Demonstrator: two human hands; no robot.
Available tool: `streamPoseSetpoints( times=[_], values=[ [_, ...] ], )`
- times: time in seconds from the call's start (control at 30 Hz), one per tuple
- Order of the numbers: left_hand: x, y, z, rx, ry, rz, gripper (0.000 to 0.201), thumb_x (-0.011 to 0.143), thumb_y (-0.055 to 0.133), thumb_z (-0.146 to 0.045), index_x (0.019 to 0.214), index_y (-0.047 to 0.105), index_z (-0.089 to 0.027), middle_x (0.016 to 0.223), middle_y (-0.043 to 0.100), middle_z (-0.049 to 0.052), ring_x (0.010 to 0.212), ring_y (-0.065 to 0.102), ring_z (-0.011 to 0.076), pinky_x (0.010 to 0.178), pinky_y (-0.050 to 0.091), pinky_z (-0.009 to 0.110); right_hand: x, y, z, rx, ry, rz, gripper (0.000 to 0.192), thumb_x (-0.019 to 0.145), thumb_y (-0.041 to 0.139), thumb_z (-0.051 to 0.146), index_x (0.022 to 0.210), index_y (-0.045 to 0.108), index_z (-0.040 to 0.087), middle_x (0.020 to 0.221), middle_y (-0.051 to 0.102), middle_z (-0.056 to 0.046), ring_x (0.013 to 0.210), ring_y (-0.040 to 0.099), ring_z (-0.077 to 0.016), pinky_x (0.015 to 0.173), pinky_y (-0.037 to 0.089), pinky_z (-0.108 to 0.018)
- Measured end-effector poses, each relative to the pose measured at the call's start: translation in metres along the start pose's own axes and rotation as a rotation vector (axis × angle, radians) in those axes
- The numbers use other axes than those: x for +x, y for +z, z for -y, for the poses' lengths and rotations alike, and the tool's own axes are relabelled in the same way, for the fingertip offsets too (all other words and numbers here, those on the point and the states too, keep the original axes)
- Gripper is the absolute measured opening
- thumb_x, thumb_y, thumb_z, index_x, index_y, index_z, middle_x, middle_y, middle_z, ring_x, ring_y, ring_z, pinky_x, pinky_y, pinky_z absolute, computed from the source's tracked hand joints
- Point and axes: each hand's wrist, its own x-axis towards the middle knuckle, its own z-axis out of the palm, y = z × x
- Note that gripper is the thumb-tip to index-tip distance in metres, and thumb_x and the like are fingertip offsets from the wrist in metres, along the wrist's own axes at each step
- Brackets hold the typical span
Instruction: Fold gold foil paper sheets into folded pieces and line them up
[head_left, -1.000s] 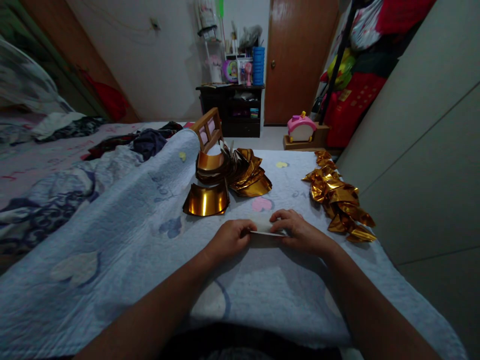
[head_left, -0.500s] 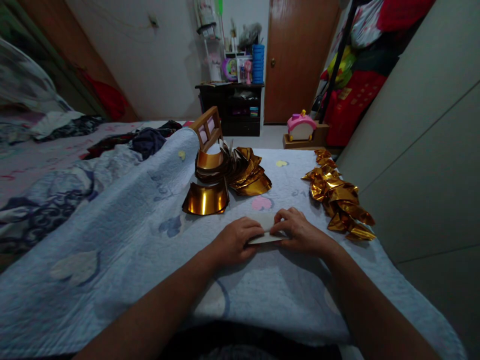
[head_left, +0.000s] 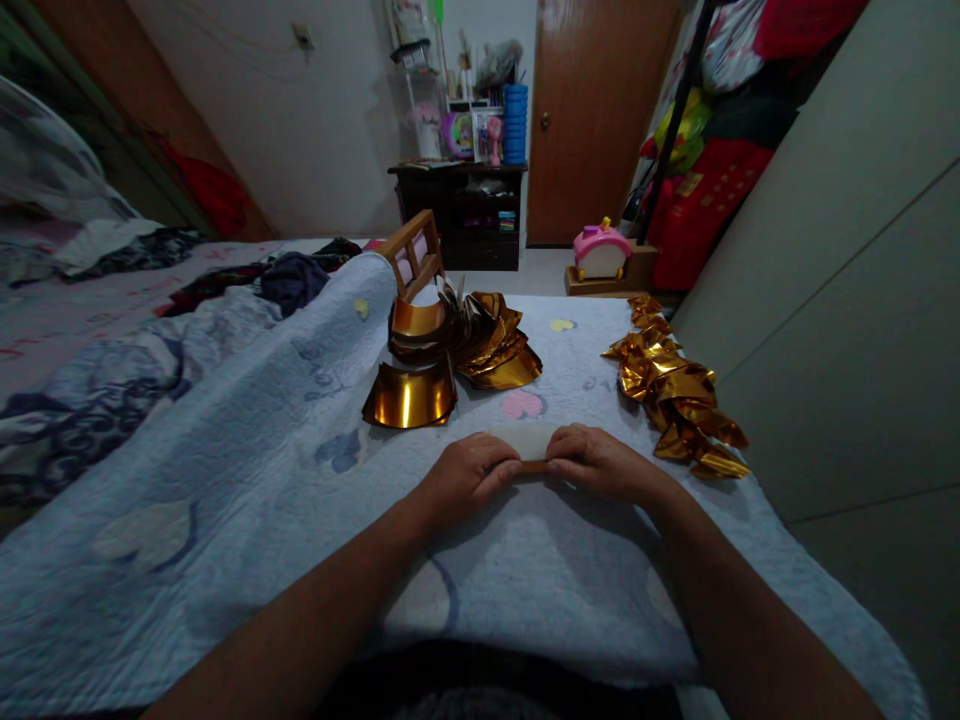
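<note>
A sheet of foil paper, pale side up, lies on the quilt in front of me, its near edge folded over into a narrow gold-brown strip. My left hand pinches the left end of that fold, thumb toward me. At the right end my right hand grips it the same way. The fingers hide both ends of the sheet. Beyond my left hand lie fanned stacks of flat gold foil sheets. Folded gold foil pieces are heaped in a row to the right.
A light blue quilt covers the surface under my hands. A small wooden chair back rises at the far edge. Behind stand a pink toy and a dark cabinet. A pale panel borders the right side.
The near edge of the foil paper, raised and pale before, is now folded over, showing a gold-brown strip. Both thumbs have come up onto the fold.
</note>
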Motion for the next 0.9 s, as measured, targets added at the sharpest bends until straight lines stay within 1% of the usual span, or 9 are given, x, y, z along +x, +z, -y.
streamPoseSetpoints(
  times=[0.07, 0.13, 0.23, 0.33, 0.47, 0.6, 0.7, 0.8, 0.9],
  values=[
    [0.001, 0.0, -0.001, -0.004, -0.056, -0.014, 0.023, 0.098, 0.051, -0.026, 0.094, 0.071, -0.017, 0.088, 0.072, 0.006, 0.084, 0.064, 0.0198, 0.078, 0.047, 0.031, 0.001, 0.001, -0.001, 0.019, 0.059, -0.024, 0.023, 0.093, 0.051, 0.023, 0.077, 0.067, 0.019, 0.078, 0.066, -0.003, 0.075, 0.058, -0.0168, 0.07, 0.043, -0.028],
    [0.001, 0.001, -0.001, -0.005, -0.108, -0.037, 0.018, 0.094, 0.054, -0.022, 0.092, 0.07, -0.017, 0.087, 0.071, 0.006, 0.082, 0.063, 0.0191, 0.075, 0.046, 0.03, 0.001, 0.004, -0.002, 0.029, 0.145, -0.058, 0.021, 0.092, 0.051, 0.024, 0.078, 0.066, 0.019, 0.078, 0.066, -0.003, 0.073, 0.058, -0.0164, 0.067, 0.042, -0.027],
    [0.002, 0.005, 0.0, -0.002, -0.175, -0.051, 0.01, 0.09, 0.058, -0.019, 0.09, 0.068, -0.018, 0.087, 0.069, 0.004, 0.081, 0.062, 0.0181, 0.073, 0.045, 0.029, 0.004, 0.012, -0.003, 0.008, 0.265, -0.127, 0.014, 0.089, 0.055, 0.022, 0.08, 0.064, 0.019, 0.077, 0.066, -0.002, 0.07, 0.057, -0.0161, 0.065, 0.039, -0.027],
    [0.003, 0.009, 0.002, 0.075, -0.227, -0.066, 0.004, 0.088, 0.062, -0.021, 0.089, 0.064, -0.018, 0.088, 0.066, 0.004, 0.083, 0.06, 0.0194, 0.074, 0.045, 0.031, 0.008, 0.02, -0.004, -0.068, 0.329, -0.198, 0.005, 0.084, 0.062, 0.019, 0.08, 0.059, 0.02, 0.073, 0.063, -0.001, 0.066, 0.054, -0.0156, 0.062, 0.035, -0.027],
    [0.002, 0.011, 0.003, 0.291, -0.323, -0.154, 0.019, 0.086, 0.067, -0.031, 0.096, 0.059, -0.017, 0.095, 0.061, 0.007, 0.093, 0.057, 0.0246, 0.082, 0.046, 0.037, 0.01, 0.025, -0.003, -0.113, 0.332, -0.224, 0.011, 0.083, 0.063, 0.016, 0.078, 0.054, 0.021, 0.074, 0.062, -0.001, 0.067, 0.054, -0.0157, 0.061, 0.033, -0.027],
    [0.001, 0.011, 0.004, 0.396, -0.403, -0.159, 0.029, 0.085, 0.068, -0.045, 0.093, 0.059, -0.018, 0.097, 0.058, 0.008, 0.097, 0.053, 0.0271, 0.088, 0.045, 0.041, 0.01, 0.023, 0.001, -0.133, 0.338, -0.237, 0.014, 0.08, 0.063, 0.013, 0.08, 0.052, 0.021, 0.076, 0.062, -0.001, 0.068, 0.053, -0.0159, 0.062, 0.032, -0.027],
    [0.001, 0.011, 0.004, 0.355, -0.429, -0.153, 0.032, 0.082, 0.071, -0.047, 0.094, 0.061, -0.019, 0.101, 0.057, 0.007, 0.1, 0.051, 0.0276, 0.088, 0.043, 0.04, 0.01, 0.022, 0.002, -0.148, 0.339, -0.242, 0.015, 0.079, 0.063, 0.014, 0.084, 0.052, 0.021, 0.076, 0.06, -0.001, 0.068, 0.052, -0.0161, 0.062, 0.032, -0.027],
    [0.002, 0.011, 0.004, 0.249, -0.448, -0.152, 0.031, 0.078, 0.075, -0.042, 0.095, 0.062, -0.019, 0.102, 0.058, 0.007, 0.101, 0.051, 0.0282, 0.088, 0.042, 0.041, 0.009, 0.022, 0.003, -0.144, 0.323, -0.241, 0.014, 0.079, 0.063, 0.016, 0.085, 0.051, 0.021, 0.077, 0.059, -0.001, 0.069, 0.052, -0.0161, 0.063, 0.032, -0.028],
    [0.004, 0.009, 0.002, 0.111, -0.422, -0.151, 0.025, 0.076, 0.075, -0.034, 0.089, 0.059, -0.019, 0.094, 0.061, 0.004, 0.094, 0.052, 0.0253, 0.083, 0.04, 0.038, 0.009, 0.023, 0.002, -0.125, 0.32, -0.259, 0.016, 0.078, 0.063, 0.017, 0.085, 0.05, 0.022, 0.077, 0.058, 0.0, 0.069, 0.052, -0.0163, 0.063, 0.033, -0.028]
  ],
)
